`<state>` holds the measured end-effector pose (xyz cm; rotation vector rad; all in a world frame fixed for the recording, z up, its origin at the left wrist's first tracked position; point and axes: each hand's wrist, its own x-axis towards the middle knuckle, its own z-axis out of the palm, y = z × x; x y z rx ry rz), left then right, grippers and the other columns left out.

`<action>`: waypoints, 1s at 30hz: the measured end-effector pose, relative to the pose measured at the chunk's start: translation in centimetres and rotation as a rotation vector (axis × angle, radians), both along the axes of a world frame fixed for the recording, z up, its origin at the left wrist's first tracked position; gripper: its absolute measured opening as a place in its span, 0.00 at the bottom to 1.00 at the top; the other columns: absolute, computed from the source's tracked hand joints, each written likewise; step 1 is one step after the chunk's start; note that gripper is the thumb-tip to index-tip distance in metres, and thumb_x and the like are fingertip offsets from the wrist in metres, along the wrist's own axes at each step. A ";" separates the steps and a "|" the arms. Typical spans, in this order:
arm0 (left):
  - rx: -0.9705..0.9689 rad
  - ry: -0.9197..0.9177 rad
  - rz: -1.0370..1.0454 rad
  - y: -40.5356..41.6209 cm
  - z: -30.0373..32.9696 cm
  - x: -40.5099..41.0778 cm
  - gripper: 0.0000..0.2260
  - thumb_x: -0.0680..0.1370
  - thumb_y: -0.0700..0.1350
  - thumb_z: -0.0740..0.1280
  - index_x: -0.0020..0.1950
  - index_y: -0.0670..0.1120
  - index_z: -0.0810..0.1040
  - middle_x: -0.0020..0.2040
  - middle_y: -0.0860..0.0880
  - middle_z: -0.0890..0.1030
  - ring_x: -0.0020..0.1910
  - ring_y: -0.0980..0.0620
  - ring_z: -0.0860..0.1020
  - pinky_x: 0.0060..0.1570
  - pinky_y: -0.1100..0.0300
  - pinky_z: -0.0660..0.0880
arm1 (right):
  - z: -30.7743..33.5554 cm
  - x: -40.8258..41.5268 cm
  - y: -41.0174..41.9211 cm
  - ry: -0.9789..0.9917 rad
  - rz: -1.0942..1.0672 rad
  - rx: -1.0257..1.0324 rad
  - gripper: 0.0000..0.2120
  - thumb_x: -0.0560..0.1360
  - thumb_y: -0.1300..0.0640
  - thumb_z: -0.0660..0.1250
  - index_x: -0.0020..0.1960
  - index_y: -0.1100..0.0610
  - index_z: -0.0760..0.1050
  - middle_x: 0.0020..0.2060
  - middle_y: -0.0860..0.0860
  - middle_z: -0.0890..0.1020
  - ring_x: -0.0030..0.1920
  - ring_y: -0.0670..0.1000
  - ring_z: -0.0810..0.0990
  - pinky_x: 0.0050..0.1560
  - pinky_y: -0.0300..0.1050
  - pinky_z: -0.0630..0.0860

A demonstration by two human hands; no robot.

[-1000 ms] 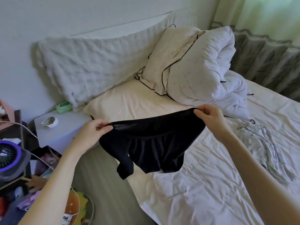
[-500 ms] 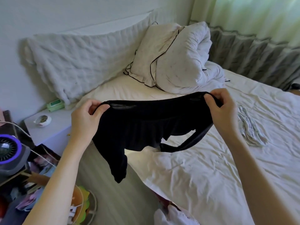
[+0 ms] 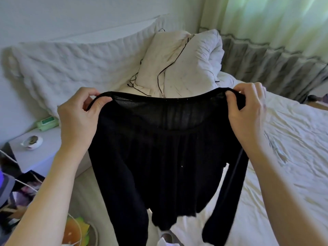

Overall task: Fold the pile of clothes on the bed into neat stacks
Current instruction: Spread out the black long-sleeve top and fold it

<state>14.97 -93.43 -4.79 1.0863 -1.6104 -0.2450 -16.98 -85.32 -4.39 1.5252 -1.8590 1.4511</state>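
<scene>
Black top [image 3: 165, 157] now raised and spread, sleeves hanging, vs bunched earlier | left hand [image 3: 78, 118] pinches one shoulder | right hand [image 3: 246, 110] pinches other | held above bed [image 3: 292, 148] edge

1. I'm in a bedroom at home, pretty obviously: a bed [image 3: 291, 139] with a wrinkled white sheet fills the right side.
2. A pillow with black piping [image 3: 159, 63] and a rolled-up white duvet [image 3: 198, 63] sit at the head, against a padded headboard cushion [image 3: 71, 68].
3. Pale green curtains [image 3: 275, 23] hang behind.
4. A small nightstand [image 3: 35, 153] by the bed holds a little dish [image 3: 32, 142].
</scene>
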 end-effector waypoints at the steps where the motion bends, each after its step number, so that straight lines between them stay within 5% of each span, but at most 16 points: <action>1: 0.028 -0.012 -0.007 -1.6 -0.9 -0.3 0.09 0.73 0.57 0.68 0.45 0.53 0.75 0.33 0.54 0.73 0.32 0.54 0.68 0.34 0.69 0.65 | -0.8 -0.6 -1.7 0.017 0.001 0.024 0.09 0.76 0.57 0.64 0.46 0.64 0.75 0.42 0.60 0.76 0.46 0.58 0.72 0.49 0.40 0.64; 6: 0.183 -0.176 -0.005 -12.3 -7.7 -2.8 0.09 0.74 0.51 0.70 0.47 0.46 0.79 0.34 0.43 0.75 0.33 0.51 0.69 0.38 0.62 0.67 | -7.9 -3.9 -13.4 0.048 0.047 0.248 0.10 0.76 0.57 0.63 0.48 0.64 0.75 0.44 0.60 0.76 0.49 0.60 0.73 0.51 0.49 0.67; 10: 0.236 -0.308 0.024 -23.3 -13.9 -4.8 0.13 0.74 0.54 0.68 0.48 0.44 0.79 0.35 0.49 0.72 0.36 0.50 0.70 0.39 0.57 0.67 | -15.4 -6.4 -25.4 0.050 0.106 0.455 0.11 0.78 0.57 0.62 0.52 0.65 0.74 0.49 0.62 0.75 0.53 0.62 0.72 0.55 0.52 0.67; 14: 0.381 -0.428 0.104 -32.0 -23.6 -7.3 0.10 0.76 0.52 0.67 0.49 0.46 0.77 0.39 0.52 0.73 0.39 0.49 0.71 0.39 0.57 0.65 | -24.2 -7.4 -35.7 -0.041 0.117 0.673 0.12 0.79 0.58 0.61 0.56 0.67 0.72 0.55 0.64 0.74 0.57 0.62 0.71 0.56 0.47 0.63; 17: 0.572 -0.539 0.103 -34.5 -31.9 -8.3 0.08 0.78 0.44 0.64 0.57 0.45 0.75 0.48 0.47 0.75 0.50 0.46 0.74 0.44 0.54 0.68 | -31.7 -6.8 -39.5 -0.209 0.139 0.868 0.13 0.79 0.61 0.59 0.61 0.65 0.71 0.60 0.62 0.71 0.62 0.60 0.68 0.55 0.39 0.60; 20: 0.756 -0.529 0.052 -32.3 -38.6 -8.5 0.15 0.78 0.40 0.63 0.65 0.45 0.71 0.57 0.44 0.74 0.57 0.45 0.73 0.51 0.53 0.71 | -38.4 -5.9 -38.6 -0.290 0.199 1.030 0.17 0.80 0.58 0.59 0.67 0.60 0.67 0.66 0.58 0.67 0.67 0.57 0.65 0.65 0.45 0.61; 24: 1.007 -0.408 0.053 -24.4 -45.0 -7.6 0.14 0.79 0.43 0.63 0.64 0.45 0.72 0.56 0.45 0.74 0.50 0.51 0.74 0.50 0.58 0.70 | -44.6 -4.2 -31.1 -0.330 0.181 1.084 0.16 0.80 0.56 0.59 0.66 0.57 0.69 0.66 0.55 0.69 0.66 0.56 0.66 0.64 0.53 0.66; 30: 1.416 -0.062 0.331 -15.4 -49.9 -6.2 0.14 0.80 0.48 0.61 0.62 0.42 0.74 0.55 0.48 0.77 0.52 0.51 0.75 0.54 0.59 0.69 | -49.4 -3.4 -18.5 -0.540 -0.261 1.148 0.16 0.80 0.54 0.58 0.64 0.60 0.70 0.62 0.57 0.71 0.62 0.58 0.71 0.59 0.53 0.68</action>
